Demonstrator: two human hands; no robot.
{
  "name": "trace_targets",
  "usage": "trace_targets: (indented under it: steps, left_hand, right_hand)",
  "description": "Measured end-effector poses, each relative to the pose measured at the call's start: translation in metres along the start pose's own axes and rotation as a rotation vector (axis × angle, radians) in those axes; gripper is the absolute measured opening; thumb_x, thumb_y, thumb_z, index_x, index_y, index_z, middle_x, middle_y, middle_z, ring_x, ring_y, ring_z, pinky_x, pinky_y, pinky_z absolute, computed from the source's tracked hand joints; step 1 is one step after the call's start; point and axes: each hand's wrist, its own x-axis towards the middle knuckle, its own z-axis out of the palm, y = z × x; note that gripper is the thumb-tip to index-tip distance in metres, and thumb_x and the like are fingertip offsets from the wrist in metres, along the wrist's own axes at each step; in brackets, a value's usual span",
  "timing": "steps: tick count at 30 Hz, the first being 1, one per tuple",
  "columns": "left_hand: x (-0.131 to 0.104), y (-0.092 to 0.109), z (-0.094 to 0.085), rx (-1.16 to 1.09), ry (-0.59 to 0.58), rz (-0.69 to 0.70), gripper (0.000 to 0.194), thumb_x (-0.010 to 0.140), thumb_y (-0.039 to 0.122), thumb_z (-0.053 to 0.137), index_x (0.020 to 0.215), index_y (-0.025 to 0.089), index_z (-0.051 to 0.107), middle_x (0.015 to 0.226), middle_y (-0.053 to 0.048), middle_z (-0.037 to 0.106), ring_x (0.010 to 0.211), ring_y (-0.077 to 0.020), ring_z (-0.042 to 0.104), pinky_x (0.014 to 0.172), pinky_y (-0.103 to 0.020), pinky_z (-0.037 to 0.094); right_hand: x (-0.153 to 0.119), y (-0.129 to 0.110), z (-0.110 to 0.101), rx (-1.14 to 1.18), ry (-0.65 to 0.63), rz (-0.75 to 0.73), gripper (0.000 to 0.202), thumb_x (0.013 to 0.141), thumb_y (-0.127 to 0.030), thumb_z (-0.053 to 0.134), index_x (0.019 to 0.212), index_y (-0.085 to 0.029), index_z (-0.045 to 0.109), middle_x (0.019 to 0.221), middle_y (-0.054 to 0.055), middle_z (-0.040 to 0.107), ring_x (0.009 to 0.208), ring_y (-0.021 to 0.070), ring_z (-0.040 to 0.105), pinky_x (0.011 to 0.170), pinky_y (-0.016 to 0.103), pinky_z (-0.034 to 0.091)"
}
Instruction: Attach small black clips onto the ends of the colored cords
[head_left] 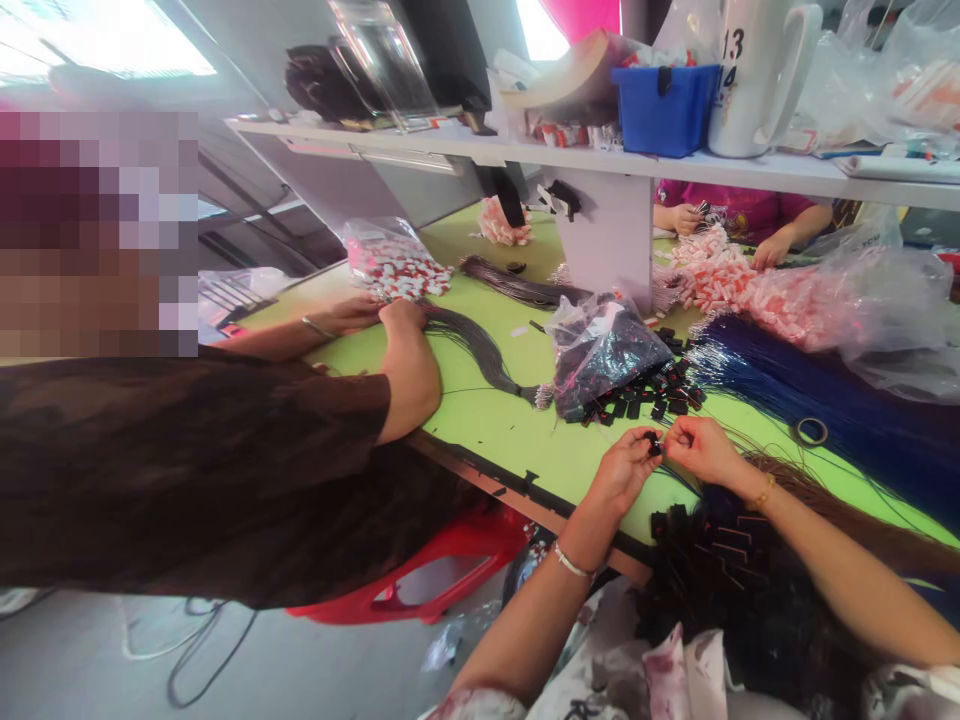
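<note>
Over the table's near edge, my left hand (624,468) pinches a small black plastic connector housing (653,443) between thumb and fingers. My right hand (703,450) is closed in a pinch right beside it, on what looks like the end of a thin wire. The fingers hide most of that wire. Just beyond my hands lie loose black connector housings (637,402), partly spilled from a clear plastic bag (607,345). Below my right wrist hangs a dark cluster of black housings with wires (697,550).
Right of my hands lie blue wires (795,400), brown wires (840,500) and a tape ring (810,432). A co-worker's arm (412,370) reaches over grey wires (480,345) at left. Pale pink connectors (765,290) lie beneath a shelf (517,150). A red stool (420,570) stands below.
</note>
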Motion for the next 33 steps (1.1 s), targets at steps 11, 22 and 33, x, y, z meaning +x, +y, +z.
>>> trace_targets:
  steps: [11, 22, 33]
  left_hand:
    - [-0.002, -0.006, 0.005, 0.110, 0.092, 0.082, 0.018, 0.066, 0.016, 0.070, 0.080, 0.016, 0.059, 0.074, -0.001, 0.059, 0.071, -0.0117, 0.058, 0.071, -0.026, 0.048]
    - [0.001, -0.008, 0.005, 0.129, 0.155, 0.086, 0.027, 0.060, 0.021, 0.075, 0.080, 0.015, 0.060, 0.070, 0.000, 0.060, 0.066, -0.0111, 0.058, 0.067, -0.026, 0.047]
    - [-0.002, -0.007, 0.005, 0.194, 0.124, 0.073, 0.031, 0.061, 0.026, 0.075, 0.084, 0.015, 0.058, 0.078, -0.004, 0.066, 0.070, -0.0130, 0.061, 0.069, -0.027, 0.048]
  right_hand:
    - [0.001, 0.003, 0.006, -0.001, -0.015, -0.077, 0.012, 0.073, -0.019, 0.051, 0.062, -0.016, 0.054, 0.057, -0.003, 0.051, 0.053, 0.0087, 0.042, 0.052, 0.020, 0.029]
    - [0.002, 0.000, 0.005, -0.051, -0.061, -0.150, 0.012, 0.077, -0.015, 0.048, 0.067, -0.016, 0.055, 0.061, -0.002, 0.055, 0.055, 0.0093, 0.044, 0.054, 0.020, 0.029]
    - [0.011, 0.015, -0.015, -0.114, 0.129, -0.004, 0.018, 0.084, -0.019, 0.043, 0.076, -0.018, 0.059, 0.071, 0.001, 0.063, 0.063, 0.0117, 0.053, 0.058, 0.021, 0.034]
